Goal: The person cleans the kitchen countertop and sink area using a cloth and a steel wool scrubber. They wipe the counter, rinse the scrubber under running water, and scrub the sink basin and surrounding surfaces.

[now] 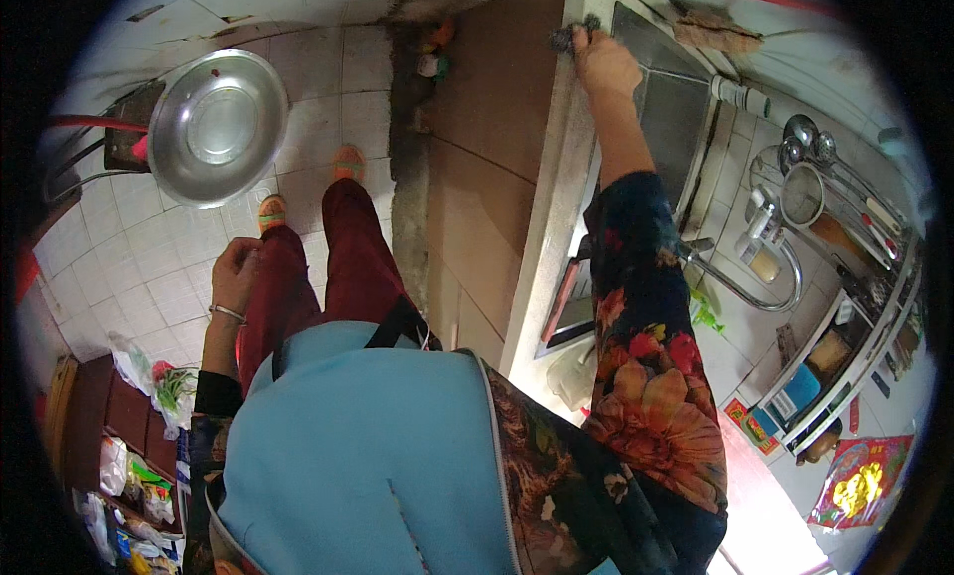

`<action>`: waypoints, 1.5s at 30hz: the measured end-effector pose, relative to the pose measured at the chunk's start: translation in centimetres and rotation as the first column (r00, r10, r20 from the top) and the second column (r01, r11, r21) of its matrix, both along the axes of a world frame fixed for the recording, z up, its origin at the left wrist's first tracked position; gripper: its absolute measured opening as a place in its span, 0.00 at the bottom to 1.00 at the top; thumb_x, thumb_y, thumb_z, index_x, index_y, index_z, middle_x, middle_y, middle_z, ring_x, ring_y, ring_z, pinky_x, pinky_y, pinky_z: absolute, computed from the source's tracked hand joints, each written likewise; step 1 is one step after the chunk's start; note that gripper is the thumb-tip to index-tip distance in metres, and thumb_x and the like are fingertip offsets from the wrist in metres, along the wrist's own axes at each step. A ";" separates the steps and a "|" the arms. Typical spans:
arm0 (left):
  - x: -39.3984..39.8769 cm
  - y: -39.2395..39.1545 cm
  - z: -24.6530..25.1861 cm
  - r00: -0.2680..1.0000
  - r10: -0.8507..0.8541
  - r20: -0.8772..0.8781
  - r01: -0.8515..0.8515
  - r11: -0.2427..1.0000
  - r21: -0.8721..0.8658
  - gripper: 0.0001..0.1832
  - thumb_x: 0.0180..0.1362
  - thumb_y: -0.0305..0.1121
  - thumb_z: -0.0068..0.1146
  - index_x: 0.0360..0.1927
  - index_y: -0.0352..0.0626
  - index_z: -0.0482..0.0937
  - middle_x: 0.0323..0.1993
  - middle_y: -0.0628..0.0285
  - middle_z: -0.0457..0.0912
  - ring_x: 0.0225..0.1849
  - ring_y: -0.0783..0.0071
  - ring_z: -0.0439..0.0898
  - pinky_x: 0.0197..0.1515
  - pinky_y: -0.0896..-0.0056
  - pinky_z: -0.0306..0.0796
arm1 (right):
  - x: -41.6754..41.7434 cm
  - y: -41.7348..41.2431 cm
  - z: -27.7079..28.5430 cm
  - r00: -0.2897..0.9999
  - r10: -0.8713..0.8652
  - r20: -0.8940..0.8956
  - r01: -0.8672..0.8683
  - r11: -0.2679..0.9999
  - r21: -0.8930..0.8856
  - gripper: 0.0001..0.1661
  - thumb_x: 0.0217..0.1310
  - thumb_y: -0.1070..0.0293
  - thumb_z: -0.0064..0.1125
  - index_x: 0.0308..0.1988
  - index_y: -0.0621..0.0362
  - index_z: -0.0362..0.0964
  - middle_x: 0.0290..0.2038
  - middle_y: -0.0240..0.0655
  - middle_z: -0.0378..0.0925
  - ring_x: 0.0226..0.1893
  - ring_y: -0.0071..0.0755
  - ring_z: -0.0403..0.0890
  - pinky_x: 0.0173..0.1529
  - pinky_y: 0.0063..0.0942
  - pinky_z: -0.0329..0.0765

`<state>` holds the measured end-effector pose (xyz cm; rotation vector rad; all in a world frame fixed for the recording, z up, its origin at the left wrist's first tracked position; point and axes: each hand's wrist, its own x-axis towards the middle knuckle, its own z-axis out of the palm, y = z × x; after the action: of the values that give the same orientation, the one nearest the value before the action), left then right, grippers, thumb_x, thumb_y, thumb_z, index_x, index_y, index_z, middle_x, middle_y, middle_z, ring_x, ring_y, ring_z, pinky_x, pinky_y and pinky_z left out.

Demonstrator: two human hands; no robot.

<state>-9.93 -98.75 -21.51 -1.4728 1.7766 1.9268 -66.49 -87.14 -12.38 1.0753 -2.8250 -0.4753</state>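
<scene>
My right hand [607,66] is stretched far forward, its fingers closed around a dark scouring pad [563,40]. The pad shows on both sides of the fingers, at the far end of a pale counter edge [553,143]. Beside that hand lies a grey, sink-like recess [674,105], partly covered by my forearm. My left hand [235,266] hangs next to my thigh, fingers curled. No object shows in it, but its palm is hidden. A metal bangle [227,313] circles the left wrist.
A metal basin [222,128] stands at the left. The curved faucet [782,295] is right of my arm, near hanging ladles [801,131], a strainer [803,195] and a wall rack [842,366]. Brown tiles [477,202] face the counter front. Bagged goods [138,482] fill shelves at lower left.
</scene>
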 end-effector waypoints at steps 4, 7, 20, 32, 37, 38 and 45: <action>-1.3 0.0 2.1 0.997 -0.080 0.017 0.080 0.997 -0.015 0.08 0.57 0.27 0.46 0.39 0.39 0.75 0.29 0.63 0.79 0.31 0.78 0.77 0.34 0.78 0.70 | 1.4 2.2 0.4 0.989 -0.137 0.054 0.138 0.990 -0.016 0.27 0.63 0.44 0.39 0.33 0.54 0.75 0.30 0.47 0.79 0.33 0.53 0.80 0.36 0.48 0.76; -0.4 0.0 1.6 0.991 -0.127 0.045 0.129 0.990 -0.059 0.09 0.57 0.27 0.45 0.39 0.39 0.75 0.29 0.63 0.79 0.30 0.77 0.77 0.33 0.78 0.70 | 6.9 11.0 1.6 0.928 -0.349 0.132 0.336 0.936 0.108 0.26 0.64 0.47 0.37 0.33 0.55 0.75 0.31 0.47 0.79 0.31 0.54 0.80 0.36 0.48 0.75; -0.9 -0.8 0.0 0.987 -0.162 -0.018 0.160 0.984 -0.073 0.08 0.56 0.26 0.46 0.38 0.39 0.75 0.28 0.61 0.78 0.30 0.77 0.77 0.35 0.76 0.71 | 5.6 10.0 -0.4 0.976 -0.217 0.015 0.217 0.975 -0.042 0.21 0.63 0.50 0.40 0.33 0.53 0.72 0.27 0.47 0.78 0.26 0.52 0.81 0.29 0.50 0.76; -2.9 -0.8 1.2 0.986 -0.167 -0.025 0.164 0.982 -0.089 0.08 0.54 0.25 0.49 0.38 0.38 0.74 0.29 0.63 0.77 0.30 0.76 0.75 0.37 0.75 0.71 | 11.6 13.0 2.4 0.892 -0.397 0.216 0.366 0.915 0.168 0.24 0.65 0.51 0.36 0.34 0.56 0.74 0.29 0.44 0.79 0.32 0.52 0.80 0.38 0.49 0.75; -2.9 -0.6 0.3 0.974 -0.227 -0.007 0.224 0.967 -0.118 0.09 0.54 0.25 0.47 0.38 0.36 0.74 0.32 0.59 0.78 0.31 0.73 0.77 0.37 0.73 0.72 | 20.9 21.9 2.3 0.938 -0.299 0.176 0.289 0.954 0.085 0.17 0.60 0.55 0.46 0.29 0.57 0.70 0.27 0.43 0.77 0.23 0.52 0.79 0.27 0.49 0.76; -1.9 -0.2 -1.1 0.968 -0.249 -0.017 0.244 0.958 -0.150 0.09 0.54 0.24 0.46 0.38 0.36 0.74 0.31 0.57 0.79 0.31 0.72 0.78 0.37 0.73 0.73 | 20.5 21.3 2.3 0.951 -0.270 0.154 0.261 0.962 0.076 0.17 0.60 0.56 0.47 0.28 0.57 0.70 0.27 0.43 0.76 0.22 0.52 0.79 0.25 0.47 0.76; -1.1 0.2 -0.8 0.967 -0.247 0.059 0.252 0.963 -0.100 0.07 0.55 0.27 0.49 0.35 0.37 0.76 0.30 0.57 0.80 0.33 0.71 0.79 0.39 0.73 0.71 | 14.5 17.3 -0.6 1.000 -0.026 0.016 0.028 0.988 -0.153 0.17 0.58 0.57 0.51 0.22 0.55 0.67 0.22 0.39 0.75 0.17 0.48 0.77 0.19 0.41 0.74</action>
<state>-11.01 -98.52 -22.28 -1.2404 1.9651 1.6867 -51.99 -69.86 -12.93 1.0156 -2.8367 -0.2475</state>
